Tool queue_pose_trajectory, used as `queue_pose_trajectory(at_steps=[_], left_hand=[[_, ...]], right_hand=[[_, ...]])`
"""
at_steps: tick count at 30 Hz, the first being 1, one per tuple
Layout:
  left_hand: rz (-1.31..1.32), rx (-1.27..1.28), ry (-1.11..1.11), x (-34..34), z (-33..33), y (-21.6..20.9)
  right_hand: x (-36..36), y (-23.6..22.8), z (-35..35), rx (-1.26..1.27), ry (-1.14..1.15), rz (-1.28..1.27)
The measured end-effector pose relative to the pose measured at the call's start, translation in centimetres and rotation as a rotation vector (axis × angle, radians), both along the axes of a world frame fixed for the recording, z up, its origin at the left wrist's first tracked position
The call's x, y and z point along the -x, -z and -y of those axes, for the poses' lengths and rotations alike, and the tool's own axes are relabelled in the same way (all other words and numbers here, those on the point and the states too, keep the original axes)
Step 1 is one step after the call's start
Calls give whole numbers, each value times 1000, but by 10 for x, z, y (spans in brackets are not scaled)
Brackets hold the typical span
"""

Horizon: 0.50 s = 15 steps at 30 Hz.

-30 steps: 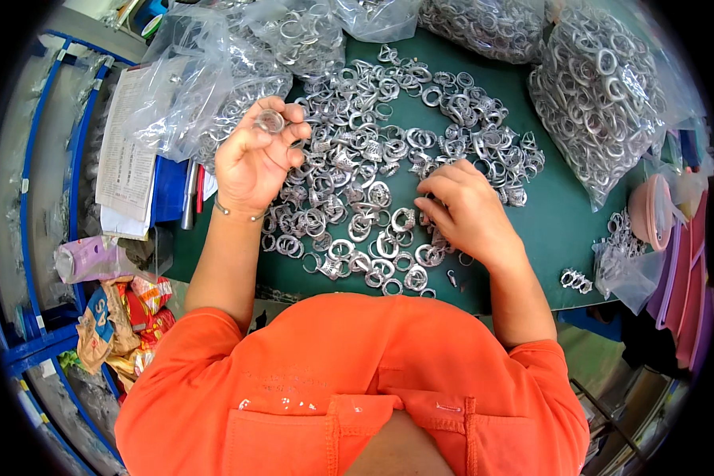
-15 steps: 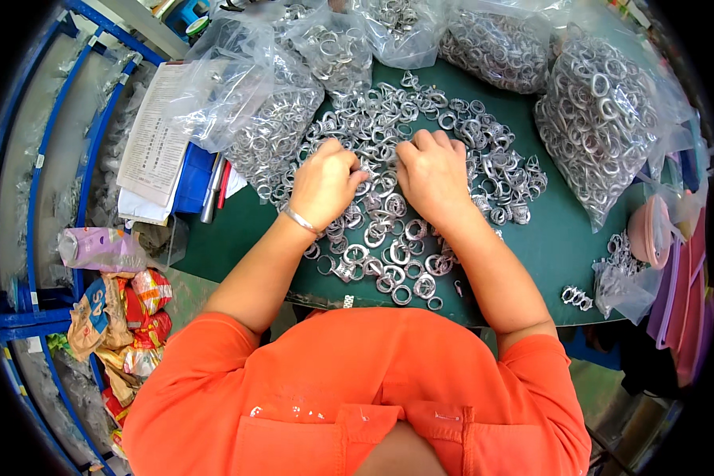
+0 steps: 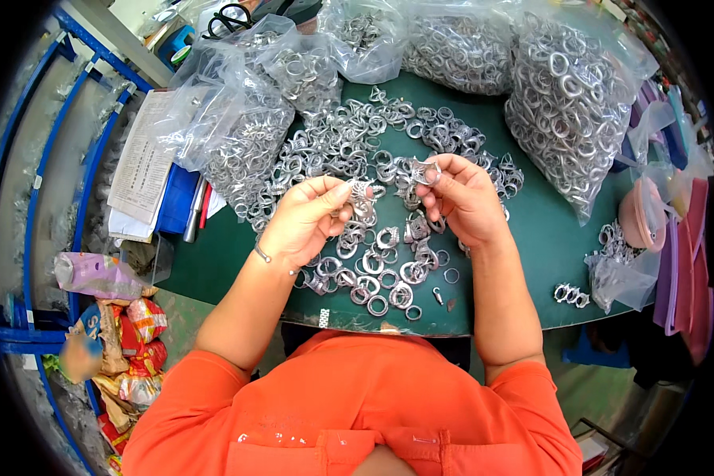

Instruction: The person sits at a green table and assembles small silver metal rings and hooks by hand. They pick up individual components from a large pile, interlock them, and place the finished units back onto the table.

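My left hand point(image 3: 308, 218) pinches a silver metal ring point(image 3: 362, 198) between thumb and fingers, raised a little over the pile. In my right hand point(image 3: 466, 200), a wide openwork ring point(image 3: 424, 171) is gripped between thumb and forefinger. Under and between the hands spreads a loose pile of silver rings point(image 3: 337, 139) on the green tabletop. Nearer to me, more loose rings point(image 3: 369, 274) lie scattered, some plain bands and some with wide patterned fronts. My hands hide part of the pile.
Clear plastic bags full of rings point(image 3: 567, 103) stand along the back and right. Papers point(image 3: 140, 155), a blue box point(image 3: 176, 202) and pens lie at left. At right are a pink cup point(image 3: 641, 214) and a small group of rings point(image 3: 571, 296). Blue shelving point(image 3: 32, 238) stands far left.
Both hands have come up from the pile and turned, and rings now show between their fingers. My view has shifted slightly, so the table sits a little more to the left.
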<state>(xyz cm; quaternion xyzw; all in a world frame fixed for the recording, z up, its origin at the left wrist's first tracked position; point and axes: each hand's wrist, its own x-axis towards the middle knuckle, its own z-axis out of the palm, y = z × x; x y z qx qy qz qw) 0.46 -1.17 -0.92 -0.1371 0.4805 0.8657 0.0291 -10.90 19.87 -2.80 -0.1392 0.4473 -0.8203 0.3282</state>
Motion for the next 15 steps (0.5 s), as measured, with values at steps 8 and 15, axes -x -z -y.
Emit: queue_pose_trajectory(at_steps=[8, 15], left_hand=[[-13, 370, 13, 0, -15, 0], [8, -235, 85, -3, -22, 1]], right_hand=[[0, -3, -4, 141, -16, -14], [-31, -13, 10, -396, -6, -728]])
